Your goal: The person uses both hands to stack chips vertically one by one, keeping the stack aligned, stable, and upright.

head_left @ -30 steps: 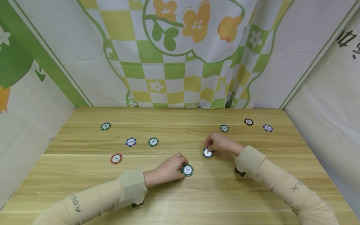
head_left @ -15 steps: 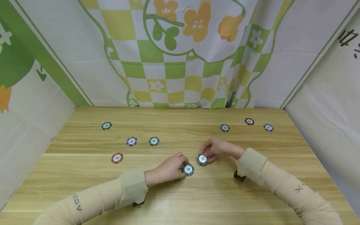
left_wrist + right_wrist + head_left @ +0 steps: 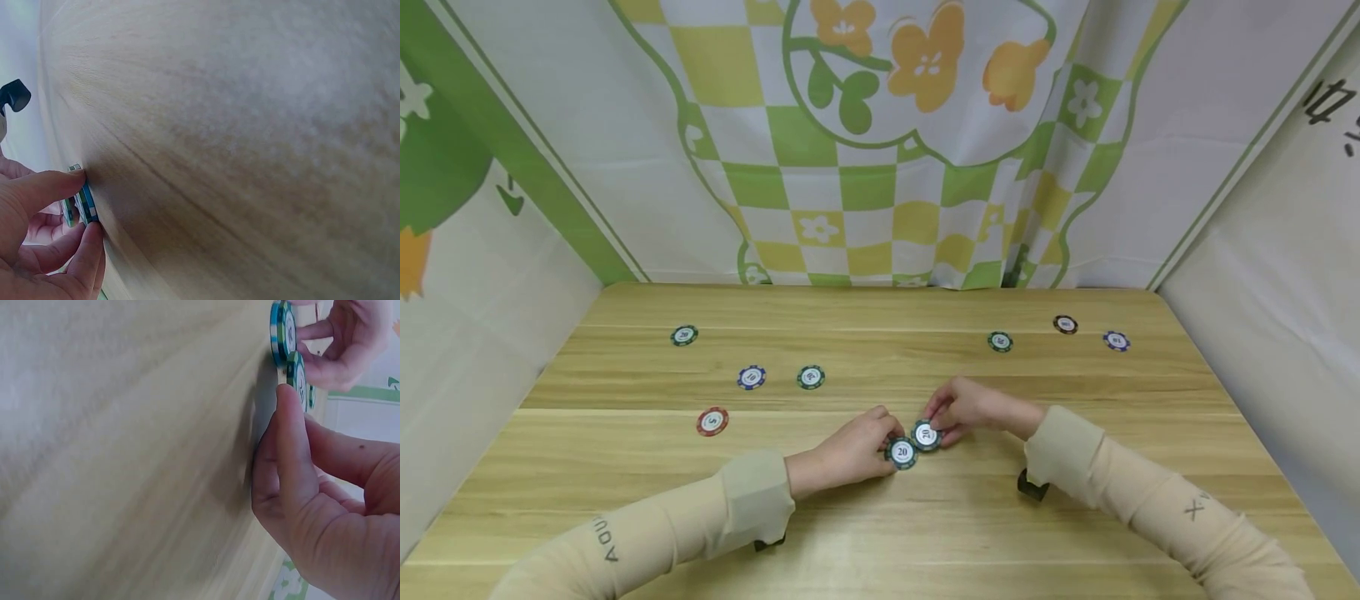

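Note:
My left hand (image 3: pixel 857 450) grips the edge of a short stack of poker chips (image 3: pixel 901 452), low at the table. A green 20 chip tops that stack, and a blue edge shows beneath it in the right wrist view. Between thumb and fingers, my right hand (image 3: pixel 973 408) pinches another green 20 poker chip (image 3: pixel 927 434). This chip (image 3: pixel 296 378) is held slightly higher than the stack (image 3: pixel 282 331), its edge close against the stack's right side. Whether the two touch I cannot tell.
On the left of the wooden table (image 3: pixel 880 533) lie a red 5 chip (image 3: pixel 712 422), a blue 10 chip (image 3: pixel 752 377) and green chips (image 3: pixel 811 377). At the back right lie a green chip (image 3: pixel 1000 342), a black chip (image 3: pixel 1065 324) and a blue chip (image 3: pixel 1116 341). A curtain (image 3: pixel 865 192) hangs behind.
My right hand has brought its green chip left and nearer to me, from apart to right beside the stack. The left hand has stayed in place, holding the stack.

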`<state>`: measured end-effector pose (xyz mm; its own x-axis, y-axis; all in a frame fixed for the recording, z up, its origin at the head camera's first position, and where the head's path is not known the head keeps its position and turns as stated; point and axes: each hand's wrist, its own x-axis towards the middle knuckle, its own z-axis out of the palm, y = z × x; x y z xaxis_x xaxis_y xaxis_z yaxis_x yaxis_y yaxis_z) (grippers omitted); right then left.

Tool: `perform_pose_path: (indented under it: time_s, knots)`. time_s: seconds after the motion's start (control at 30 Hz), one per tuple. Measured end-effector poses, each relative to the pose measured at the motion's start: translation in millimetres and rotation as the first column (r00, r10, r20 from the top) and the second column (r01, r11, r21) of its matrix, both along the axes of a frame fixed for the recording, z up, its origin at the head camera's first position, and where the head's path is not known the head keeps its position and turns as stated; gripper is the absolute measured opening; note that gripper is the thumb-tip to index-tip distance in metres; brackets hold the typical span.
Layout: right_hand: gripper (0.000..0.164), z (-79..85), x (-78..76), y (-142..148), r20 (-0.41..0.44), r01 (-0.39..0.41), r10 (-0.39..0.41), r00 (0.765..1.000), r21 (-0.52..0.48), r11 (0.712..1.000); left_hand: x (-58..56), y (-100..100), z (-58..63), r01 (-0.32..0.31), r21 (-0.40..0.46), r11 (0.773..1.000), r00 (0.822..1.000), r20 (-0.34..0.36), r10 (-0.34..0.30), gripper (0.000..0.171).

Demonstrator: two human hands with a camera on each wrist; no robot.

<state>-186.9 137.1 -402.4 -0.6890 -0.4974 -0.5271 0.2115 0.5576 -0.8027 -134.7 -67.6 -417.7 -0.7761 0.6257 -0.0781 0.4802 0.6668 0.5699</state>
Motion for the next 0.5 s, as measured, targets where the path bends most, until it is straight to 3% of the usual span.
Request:
perform_pose_path:
  time_s: [0.5]
  knots:
    - [0.014,1.2,12.1,-9,0.012,0.072,-0.072,0.997,0.021,0.997,-0.2,0,-0.6,-0.005,0.002,1.0,1.0,0.003,0.005,0.034]
